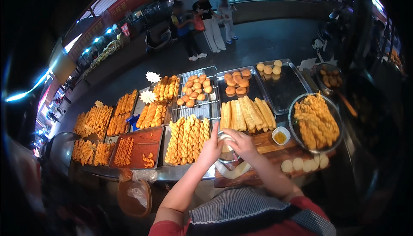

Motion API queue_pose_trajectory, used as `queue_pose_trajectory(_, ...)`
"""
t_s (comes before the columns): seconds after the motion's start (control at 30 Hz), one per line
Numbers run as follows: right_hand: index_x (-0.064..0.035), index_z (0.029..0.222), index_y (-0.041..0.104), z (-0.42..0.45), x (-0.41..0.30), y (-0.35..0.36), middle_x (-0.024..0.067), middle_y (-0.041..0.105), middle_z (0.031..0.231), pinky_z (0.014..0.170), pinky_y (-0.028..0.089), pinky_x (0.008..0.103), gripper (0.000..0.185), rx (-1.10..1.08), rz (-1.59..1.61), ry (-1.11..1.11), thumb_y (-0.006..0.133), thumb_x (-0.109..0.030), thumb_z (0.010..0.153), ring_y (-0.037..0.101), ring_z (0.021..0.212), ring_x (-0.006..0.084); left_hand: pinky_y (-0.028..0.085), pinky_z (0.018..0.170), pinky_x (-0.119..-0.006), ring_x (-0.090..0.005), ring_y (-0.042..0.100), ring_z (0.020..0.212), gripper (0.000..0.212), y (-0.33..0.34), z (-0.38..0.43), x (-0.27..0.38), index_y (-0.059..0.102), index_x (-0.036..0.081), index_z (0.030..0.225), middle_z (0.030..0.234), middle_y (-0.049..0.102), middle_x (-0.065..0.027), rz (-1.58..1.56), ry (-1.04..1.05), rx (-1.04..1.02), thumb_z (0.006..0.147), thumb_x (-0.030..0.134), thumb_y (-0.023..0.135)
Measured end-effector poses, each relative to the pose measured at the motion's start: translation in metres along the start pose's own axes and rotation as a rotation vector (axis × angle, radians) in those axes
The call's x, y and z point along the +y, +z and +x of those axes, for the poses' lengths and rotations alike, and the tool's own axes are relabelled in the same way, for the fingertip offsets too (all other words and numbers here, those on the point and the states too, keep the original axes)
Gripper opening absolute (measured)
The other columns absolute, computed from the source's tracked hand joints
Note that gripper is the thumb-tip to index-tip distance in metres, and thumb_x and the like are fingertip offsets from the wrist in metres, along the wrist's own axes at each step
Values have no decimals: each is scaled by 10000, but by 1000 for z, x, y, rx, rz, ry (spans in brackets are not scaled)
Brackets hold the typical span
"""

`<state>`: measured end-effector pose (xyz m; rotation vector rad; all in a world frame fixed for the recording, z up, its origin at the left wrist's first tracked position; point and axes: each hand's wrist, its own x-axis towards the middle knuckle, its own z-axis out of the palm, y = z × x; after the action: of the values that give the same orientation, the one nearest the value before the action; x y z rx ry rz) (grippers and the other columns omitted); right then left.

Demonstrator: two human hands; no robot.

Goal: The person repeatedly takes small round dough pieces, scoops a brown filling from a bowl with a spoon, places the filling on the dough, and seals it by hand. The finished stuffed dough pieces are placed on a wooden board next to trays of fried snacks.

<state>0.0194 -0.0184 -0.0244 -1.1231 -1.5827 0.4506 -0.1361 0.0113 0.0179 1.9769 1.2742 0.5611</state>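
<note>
Both my hands meet over a round metal bowl (pixel 227 156) with pale contents, at the left end of a wooden board (pixel 258 139). My left hand (pixel 212 145) is at the bowl's left side with its fingers pointing up. From the right, my right hand (pixel 240 142) reaches across the bowl's top, fingers bent. Whether either one grips something between the palms cannot be told. A strip of pale dough (pixel 234 172) lies on the board just below the bowl. Flat dough rounds (pixel 297 164) sit in a row at the right, and a small white dish of yellow liquid (pixel 280 137) stands above them.
Fried dough sticks (pixel 242 115) lie beyond the board, with twisted dough (pixel 188 139) to the left. A basket of fried twists (pixel 314 121) stands right. Trays of round cakes (pixel 237 81) are farther back. A brown bin (pixel 124 197) stands below left. Several people (pixel 208 22) stand across the walkway.
</note>
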Motion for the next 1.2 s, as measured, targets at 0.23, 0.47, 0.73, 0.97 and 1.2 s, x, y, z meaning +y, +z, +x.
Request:
queue_pose_trajectory(0.23, -52, 1061, 622, -4, 3, -2, 130, 651, 963, 712, 509, 337, 214, 28, 7, 48, 587, -89, 853, 648, 834, 274, 488, 779, -366, -348, 630, 932, 747, 5, 3, -6, 145, 129, 1455, 1031, 618, -246, -66, 11, -68, 855, 83, 587)
queue_pose_trajectory(0.47, -35, 1057, 616, -7, -16, -3, 131, 650, 958, 727, 500, 342, 239, 26, 66, 165, 599, -61, 820, 627, 841, 283, 440, 915, -361, -347, 552, 1117, 772, 1, -6, -4, 101, 112, 1460, 1191, 550, -245, -293, 170, -60, 856, 62, 578)
queue_pose_trajectory(0.73, -67, 1050, 629, -2, -15, 7, 112, 654, 925, 705, 504, 342, 247, 47, -183, 22, 622, -74, 803, 631, 818, 282, 496, 813, -388, -360, 625, 895, 777, 17, 2, -38, 49, 136, 1467, 1212, 522, -226, -298, 355, 94, 869, 58, 538)
queue_pose_trajectory(0.97, -73, 1053, 632, -2, -14, 7, 123, 660, 928, 698, 504, 349, 248, 12, -252, -32, 630, -92, 805, 637, 800, 282, 556, 649, -347, -305, 644, 788, 767, 3, -12, -18, 39, 138, 1464, 1078, 579, -214, -352, 255, -3, 877, 52, 526)
queue_pose_trajectory(1.2, -65, 1061, 629, -2, -12, 4, 152, 657, 891, 674, 504, 335, 231, 1, -277, -102, 617, -119, 836, 652, 788, 276, 570, 500, -327, -244, 641, 582, 723, -3, -17, -9, 27, 138, 1455, 959, 599, -198, -345, 169, -66, 898, 28, 475)
